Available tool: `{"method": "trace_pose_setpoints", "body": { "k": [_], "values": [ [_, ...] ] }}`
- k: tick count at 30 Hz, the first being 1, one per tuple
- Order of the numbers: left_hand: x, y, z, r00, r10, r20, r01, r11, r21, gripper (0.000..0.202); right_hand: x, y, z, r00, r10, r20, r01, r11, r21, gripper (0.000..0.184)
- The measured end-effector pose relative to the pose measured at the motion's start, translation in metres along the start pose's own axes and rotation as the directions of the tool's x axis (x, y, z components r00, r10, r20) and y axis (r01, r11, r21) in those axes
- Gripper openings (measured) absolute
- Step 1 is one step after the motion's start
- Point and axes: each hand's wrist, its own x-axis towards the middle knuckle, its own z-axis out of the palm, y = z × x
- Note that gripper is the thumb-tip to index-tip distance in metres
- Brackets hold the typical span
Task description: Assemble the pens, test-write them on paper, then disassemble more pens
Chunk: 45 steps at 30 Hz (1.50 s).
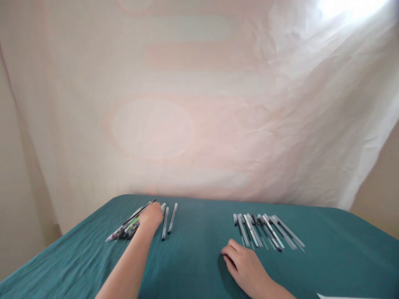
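My left hand (151, 216) reaches far forward and rests on a heap of pens (126, 227) at the left of the teal table (193, 257); its fingers curl over the pens, and whether they grip one is hidden. Two loose pens (168, 221) lie just to the right of that hand. My right hand (245, 265) lies palm down on the cloth with its fingers loosely bent, holding nothing. A row of several pens (266, 231) lies side by side just beyond and to the right of it.
A pale, wrinkled sheet (199, 104) hangs as a backdrop right behind the table's far edge. A white corner of paper (343, 296) shows at the bottom right. Bright light comes in at the top right.
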Motion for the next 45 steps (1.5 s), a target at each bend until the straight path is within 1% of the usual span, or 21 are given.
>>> {"method": "trace_pose_setpoints", "body": {
  "k": [9,12,15,19,21,23,24,25,26,27,28,29,31,33,35,36,37,38,41,43,45],
  "values": [
    [0.007,-0.005,0.010,0.999,-0.006,0.038,0.007,1.000,-0.019,0.028,0.001,0.002,-0.001,1.000,0.003,0.005,-0.003,1.000,-0.009,0.021],
    [0.006,-0.007,0.009,0.999,-0.006,0.044,0.007,0.999,-0.032,0.027,0.001,0.002,-0.001,1.000,0.000,-0.002,0.000,1.000,-0.014,0.020],
    [0.005,-0.007,0.003,0.999,0.013,0.042,-0.011,0.998,-0.056,0.026,0.000,0.002,-0.001,1.000,0.003,-0.002,-0.004,1.000,-0.024,0.020],
    [0.005,-0.001,-0.011,0.997,0.077,0.029,-0.074,0.991,-0.108,0.026,0.001,0.002,-0.002,1.000,0.002,-0.002,-0.002,1.000,-0.024,0.020],
    [0.002,0.009,-0.018,0.990,0.138,0.023,-0.134,0.981,-0.140,0.030,0.001,0.002,-0.003,1.000,0.000,-0.005,-0.001,1.000,-0.028,0.021],
    [-0.005,0.024,-0.025,0.972,0.233,0.011,-0.226,0.952,-0.206,0.035,0.001,0.002,-0.003,1.000,0.003,-0.011,-0.003,1.000,-0.022,0.021],
    [-0.012,0.034,-0.027,0.955,0.296,0.006,-0.284,0.921,-0.265,0.037,0.000,0.003,-0.003,1.000,0.007,-0.016,-0.007,1.000,-0.009,0.021],
    [-0.019,0.043,-0.027,0.925,0.379,-0.010,-0.352,0.851,-0.391,0.038,0.000,0.003,-0.003,1.000,0.011,-0.020,-0.011,1.000,0.013,0.021],
    [-0.027,0.053,-0.027,0.892,0.452,0.006,-0.381,0.758,-0.529,0.038,0.000,0.003,-0.003,1.000,0.018,-0.021,-0.017,0.999,0.049,0.021],
    [-0.036,0.064,-0.025,0.854,0.518,0.049,-0.361,0.658,-0.661,0.039,0.000,0.004,-0.002,0.999,0.027,-0.023,-0.025,0.995,0.099,0.021],
    [-0.045,0.074,-0.022,0.808,0.577,0.116,-0.294,0.566,-0.770,0.038,0.000,0.004,-0.002,0.999,0.043,-0.030,-0.038,0.986,0.162,0.020],
    [-0.054,0.083,-0.017,0.766,0.624,0.155,-0.217,0.477,-0.852,0.037,0.000,0.003,-0.001,0.997,0.067,-0.035,-0.057,0.969,0.239,0.018],
    [-0.071,0.101,-0.005,0.691,0.696,0.193,-0.054,0.316,-0.947,0.036,0.002,0.003,0.000,0.989,0.149,-0.014,-0.128,0.891,0.437,0.020],
    [-0.085,0.115,0.009,0.644,0.735,0.212,0.092,0.200,-0.975,0.035,0.004,0.003,0.001,0.968,0.245,0.055,-0.222,0.735,0.641,0.032],
    [-0.097,0.126,0.023,0.615,0.754,0.229,0.205,0.128,-0.970,0.034,0.006,0.004,0.002,0.945,0.298,0.139,-0.289,0.554,0.780,0.045],
    [-0.101,0.130,0.029,0.607,0.760,0.232,0.241,0.102,-0.965,0.033,0.007,0.004,0.002,0.938,0.308,0.162,-0.301,0.488,0.819,0.047],
    [-0.105,0.133,0.035,0.607,0.761,0.229,0.268,0.075,-0.961,0.033,0.008,0.005,0.002,0.935,0.309,0.174,-0.304,0.445,0.842,0.048],
    [-0.108,0.136,0.040,0.616,0.756,0.223,0.285,0.051,-0.957,0.033,0.009,0.006,0.002,0.933,0.307,0.187,-0.308,0.417,0.855,0.047],
    [-0.109,0.139,0.052,0.671,0.717,0.189,0.288,-0.017,-0.957,0.033,0.009,0.008,0.001,0.920,0.323,0.224,-0.342,0.376,0.861,0.046],
    [-0.107,0.138,0.056,0.714,0.681,0.162,0.272,-0.057,-0.961,0.034,0.009,0.008,0.000,0.906,0.348,0.241,-0.365,0.354,0.861,0.046],
    [-0.103,0.137,0.059,0.757,0.640,0.133,0.267,-0.118,-0.956,0.037,0.010,0.008,-0.001,0.900,0.360,0.245,-0.369,0.333,0.868,0.046]
  ]
}}
